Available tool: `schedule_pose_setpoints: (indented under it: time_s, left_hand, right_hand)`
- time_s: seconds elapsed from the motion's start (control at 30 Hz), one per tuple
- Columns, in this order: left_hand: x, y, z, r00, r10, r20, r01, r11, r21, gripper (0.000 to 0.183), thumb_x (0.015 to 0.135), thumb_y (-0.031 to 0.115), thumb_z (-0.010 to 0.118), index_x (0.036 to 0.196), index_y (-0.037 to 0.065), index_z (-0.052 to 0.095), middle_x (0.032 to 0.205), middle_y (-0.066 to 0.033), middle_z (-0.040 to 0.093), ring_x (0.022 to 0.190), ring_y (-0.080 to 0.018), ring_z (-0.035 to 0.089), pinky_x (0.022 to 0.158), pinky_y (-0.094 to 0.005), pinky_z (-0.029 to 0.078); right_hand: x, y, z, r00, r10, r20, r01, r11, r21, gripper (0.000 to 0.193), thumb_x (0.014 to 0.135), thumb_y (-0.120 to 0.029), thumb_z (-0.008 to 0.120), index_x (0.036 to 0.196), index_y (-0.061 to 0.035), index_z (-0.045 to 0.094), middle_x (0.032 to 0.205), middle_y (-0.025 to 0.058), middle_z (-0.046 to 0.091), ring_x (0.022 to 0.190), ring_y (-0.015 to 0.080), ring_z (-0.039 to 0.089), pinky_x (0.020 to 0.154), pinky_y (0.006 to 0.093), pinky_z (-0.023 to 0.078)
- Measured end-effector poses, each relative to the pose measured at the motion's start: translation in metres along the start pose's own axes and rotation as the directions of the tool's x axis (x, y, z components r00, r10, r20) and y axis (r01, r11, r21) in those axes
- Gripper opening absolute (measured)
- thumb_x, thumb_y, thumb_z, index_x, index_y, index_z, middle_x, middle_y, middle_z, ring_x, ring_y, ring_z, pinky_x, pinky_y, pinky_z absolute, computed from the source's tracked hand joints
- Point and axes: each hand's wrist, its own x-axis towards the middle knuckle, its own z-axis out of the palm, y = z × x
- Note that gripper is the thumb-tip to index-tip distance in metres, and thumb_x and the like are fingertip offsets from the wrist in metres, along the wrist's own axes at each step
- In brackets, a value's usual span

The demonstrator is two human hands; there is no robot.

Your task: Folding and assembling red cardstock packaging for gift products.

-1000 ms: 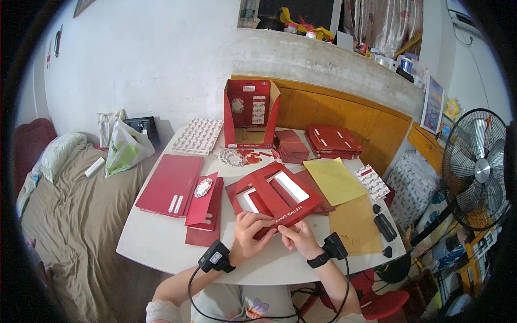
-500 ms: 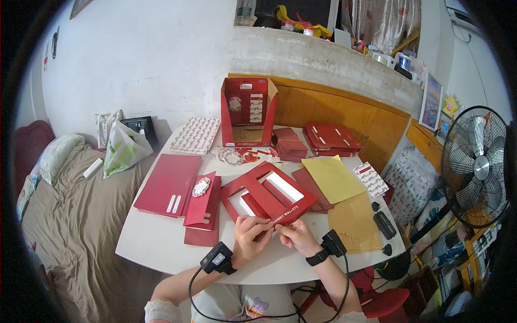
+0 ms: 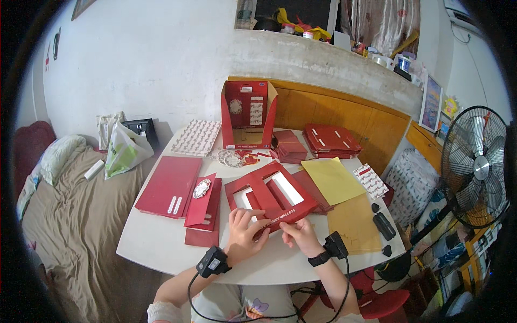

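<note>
A flat red cardboard box (image 3: pixel 262 192) with long cut-out openings lies tilted on the white table in front of me, pale lettering along its near edge. My left hand (image 3: pixel 245 232) grips its near left corner, fingers over the top and thumb toward the front edge. At the near edge, just right of that, my right hand (image 3: pixel 301 237) is curled with its fingertips against the box; part of this contact is hidden. Left of the box lies a red folded card (image 3: pixel 200 207) with a pale round ornament (image 3: pixel 202 188).
Large red folders (image 3: pixel 168 185) lie on the left. Behind stands an open red display box (image 3: pixel 249 116), beside red stacks (image 3: pixel 332 141). Yellow sheets (image 3: pixel 333 180) and brown paper (image 3: pixel 355 223) lie right. Black small items (image 3: pixel 384 226) sit by the right edge; a fan (image 3: pixel 479 167) stands beyond.
The red box has shifted slightly right. My left hand has spread its fingers farther over the box's top, and my right hand has moved a little right, away from the left.
</note>
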Motion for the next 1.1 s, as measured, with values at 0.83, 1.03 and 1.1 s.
schedule_pose_setpoints:
  time_s: [0.83,1.03,1.1]
  left_hand:
    - [-0.011,-0.002,0.013,1.0,0.02,-0.024,-0.021,0.997,-0.071,0.024,0.07,0.004,0.075,0.092,0.005,0.067,0.093,-0.0053,0.064,0.081,-0.0213,0.059,0.08,-0.0372,0.041]
    - [-0.01,-0.003,0.012,0.999,0.048,0.018,-0.047,0.998,-0.046,0.027,0.07,0.006,0.076,0.095,0.006,0.066,0.094,-0.0056,0.063,0.083,-0.0221,0.058,0.082,-0.0393,0.041]
    - [-0.013,-0.005,0.011,0.999,0.05,0.007,-0.05,0.998,-0.044,0.027,0.07,0.006,0.076,0.095,0.006,0.066,0.095,-0.0057,0.064,0.084,-0.0224,0.059,0.083,-0.0397,0.041]
  right_hand:
    - [-0.003,-0.003,0.015,1.0,-0.021,0.006,0.021,0.994,-0.109,0.018,0.095,-0.021,0.057,0.098,-0.0032,0.056,0.06,0.0027,0.058,0.048,0.0076,0.055,0.038,0.0208,0.042]
    - [-0.004,-0.007,0.009,0.997,-0.012,-0.072,0.009,0.999,-0.039,0.022,0.097,-0.025,0.054,0.097,-0.0039,0.052,0.061,0.0041,0.058,0.048,0.01,0.056,0.038,0.0222,0.043]
    - [-0.005,-0.006,0.008,0.999,-0.015,-0.039,0.011,0.995,-0.096,0.021,0.097,-0.025,0.054,0.097,-0.004,0.053,0.06,0.0038,0.058,0.047,0.0097,0.055,0.039,0.0222,0.042]
